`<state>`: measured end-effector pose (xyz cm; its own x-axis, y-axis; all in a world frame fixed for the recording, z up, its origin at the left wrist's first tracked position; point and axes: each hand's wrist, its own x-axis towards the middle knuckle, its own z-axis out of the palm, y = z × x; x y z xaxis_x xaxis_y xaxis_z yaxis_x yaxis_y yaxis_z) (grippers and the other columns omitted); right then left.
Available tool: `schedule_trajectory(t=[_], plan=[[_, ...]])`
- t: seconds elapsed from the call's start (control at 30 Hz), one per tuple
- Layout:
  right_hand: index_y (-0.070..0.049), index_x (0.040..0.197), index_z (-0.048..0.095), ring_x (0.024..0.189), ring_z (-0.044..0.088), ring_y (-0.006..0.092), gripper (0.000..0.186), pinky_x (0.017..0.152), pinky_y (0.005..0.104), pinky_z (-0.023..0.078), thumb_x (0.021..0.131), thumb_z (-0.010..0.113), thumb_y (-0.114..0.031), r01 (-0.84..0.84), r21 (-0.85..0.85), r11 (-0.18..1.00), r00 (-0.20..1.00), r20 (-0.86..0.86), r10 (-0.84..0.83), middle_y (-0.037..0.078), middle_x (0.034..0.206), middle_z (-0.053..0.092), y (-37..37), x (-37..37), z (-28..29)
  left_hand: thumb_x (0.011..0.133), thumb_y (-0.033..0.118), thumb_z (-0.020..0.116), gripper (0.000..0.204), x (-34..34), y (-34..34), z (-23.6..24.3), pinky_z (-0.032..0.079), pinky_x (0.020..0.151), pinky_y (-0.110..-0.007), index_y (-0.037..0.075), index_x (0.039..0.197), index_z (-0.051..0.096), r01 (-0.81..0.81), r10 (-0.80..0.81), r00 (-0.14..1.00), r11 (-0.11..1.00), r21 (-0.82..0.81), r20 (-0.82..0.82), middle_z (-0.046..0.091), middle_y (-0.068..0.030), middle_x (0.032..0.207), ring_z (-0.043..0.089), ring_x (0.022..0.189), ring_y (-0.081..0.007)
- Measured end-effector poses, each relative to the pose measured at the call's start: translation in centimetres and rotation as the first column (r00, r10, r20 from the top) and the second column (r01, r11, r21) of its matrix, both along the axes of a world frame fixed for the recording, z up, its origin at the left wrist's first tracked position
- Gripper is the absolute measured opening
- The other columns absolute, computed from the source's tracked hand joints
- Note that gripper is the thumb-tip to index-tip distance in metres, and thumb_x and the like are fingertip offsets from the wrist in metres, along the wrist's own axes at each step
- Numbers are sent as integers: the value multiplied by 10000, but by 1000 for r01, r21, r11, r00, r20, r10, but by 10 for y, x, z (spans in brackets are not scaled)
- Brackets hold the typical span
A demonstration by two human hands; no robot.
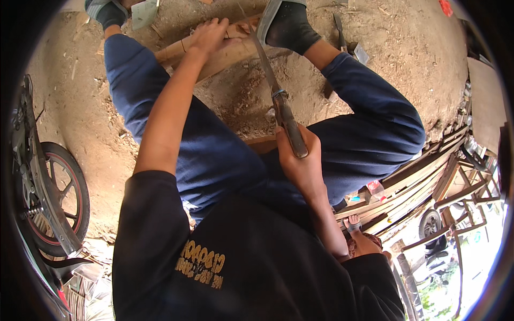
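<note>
At the far left stands a motorbike (53, 214). Next, the left hand (209, 36) rests on a piece of wood (174, 52) between the feet, its fingers slightly spread. Further right, a saw (290, 127) has its blade across this wood; the right hand (305, 160) is wrapped around its handle.

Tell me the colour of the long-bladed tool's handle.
The handle is dark brown; the head view shows it best.

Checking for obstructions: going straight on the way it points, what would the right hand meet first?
Probably the wooden beam near the right foot: the right hand points that way along the long-bladed tool it grips. Depth is unclear, so it might pass above.
</note>
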<state>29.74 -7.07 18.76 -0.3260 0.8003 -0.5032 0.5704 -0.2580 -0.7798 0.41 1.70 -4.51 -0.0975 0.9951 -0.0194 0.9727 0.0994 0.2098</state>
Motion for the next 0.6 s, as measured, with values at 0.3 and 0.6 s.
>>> schedule_trajectory(t=[0.3,0.6], plan=[[11,833,599,589,425,25,186,499,230,329,942,635,-135,198,-48,979,980,-15,-199,-35,626,509,4,32,32,857,564,642,554,11,-13,-6,485,803,-421,55,1069,587,48,-31,986,994,100,-164,605,-118,974,624,942,-302],[9,824,594,613,409,23,199,519,229,337,947,631,-143,152,-54,987,988,1,-153,-38,632,493,5,35,28,890,455,639,510,42,-34,-7,453,860,-426,27,1152,548,-5,55,965,981,193,-256,591,-126,1058,580,981,-298]])
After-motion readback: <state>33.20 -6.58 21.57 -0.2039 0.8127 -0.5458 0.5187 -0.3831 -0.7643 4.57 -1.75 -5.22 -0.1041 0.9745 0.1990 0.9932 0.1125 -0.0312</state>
